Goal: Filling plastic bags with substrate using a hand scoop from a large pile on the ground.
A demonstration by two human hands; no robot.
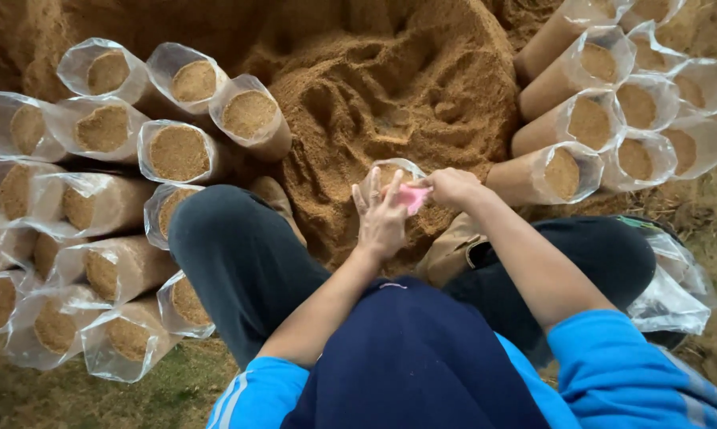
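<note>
A clear plastic bag (397, 170) partly filled with sawdust stands on the sawdust pile (390, 87) between my knees. My left hand (381, 216) rests against the bag's near side with the fingers spread. My right hand (451, 187) is at the bag's mouth and pinches a small pink object (412, 197), which lies between the two hands. What the pink object is cannot be told.
Several filled, clear plastic bags lie stacked at left (104, 191) and at upper right (613, 103). A bundle of empty clear bags (670, 294) lies by my right knee. My legs in dark trousers (239, 262) frame the pile. Bare ground with some grass (160, 393) shows at lower left.
</note>
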